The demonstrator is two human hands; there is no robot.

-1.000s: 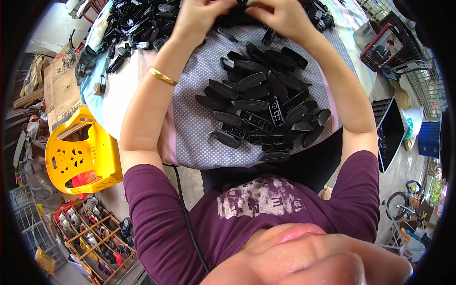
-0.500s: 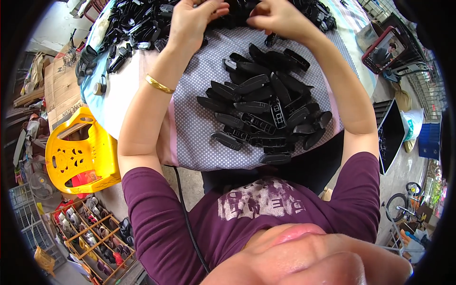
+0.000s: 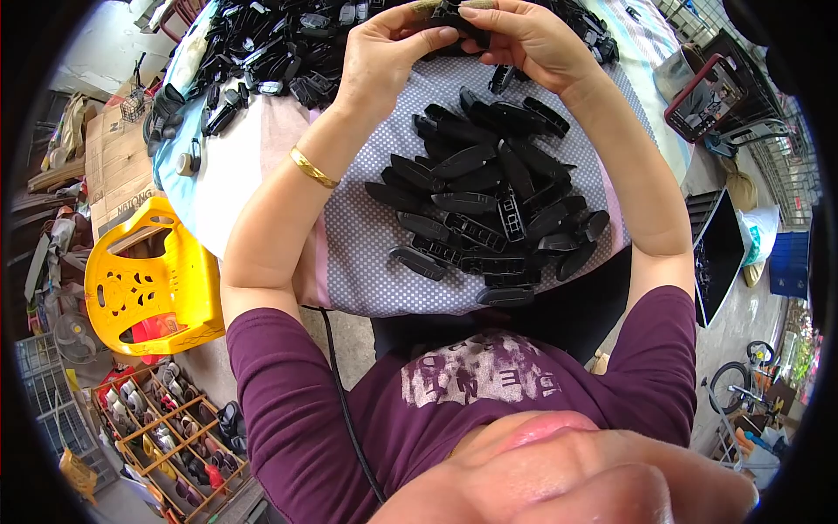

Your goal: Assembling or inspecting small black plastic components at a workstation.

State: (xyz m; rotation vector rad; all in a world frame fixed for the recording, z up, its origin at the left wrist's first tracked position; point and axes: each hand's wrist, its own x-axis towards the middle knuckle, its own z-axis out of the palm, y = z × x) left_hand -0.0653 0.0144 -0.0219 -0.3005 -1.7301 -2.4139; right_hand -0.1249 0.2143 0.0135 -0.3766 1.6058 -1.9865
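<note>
My left hand (image 3: 388,57) and my right hand (image 3: 532,39) meet at the top of the view, both pinching one small black plastic part (image 3: 449,16) between their fingertips. A gold bangle (image 3: 312,168) circles my left wrist. Below the hands, a heap of long black plastic pieces (image 3: 489,210) lies on a dotted grey cloth (image 3: 367,262) spread over the table's near edge. A larger pile of black parts (image 3: 279,44) covers the table behind my left hand.
A yellow plastic chair (image 3: 148,279) stands at the left. A wooden shoe rack (image 3: 166,437) sits at the lower left. A cardboard box (image 3: 109,166) lies left of the table. A red-framed object (image 3: 707,92) and a dark flat panel (image 3: 720,253) are on the right.
Both hands have drawn slightly nearer along the table with the black part still between them; the heap on the cloth has not moved.
</note>
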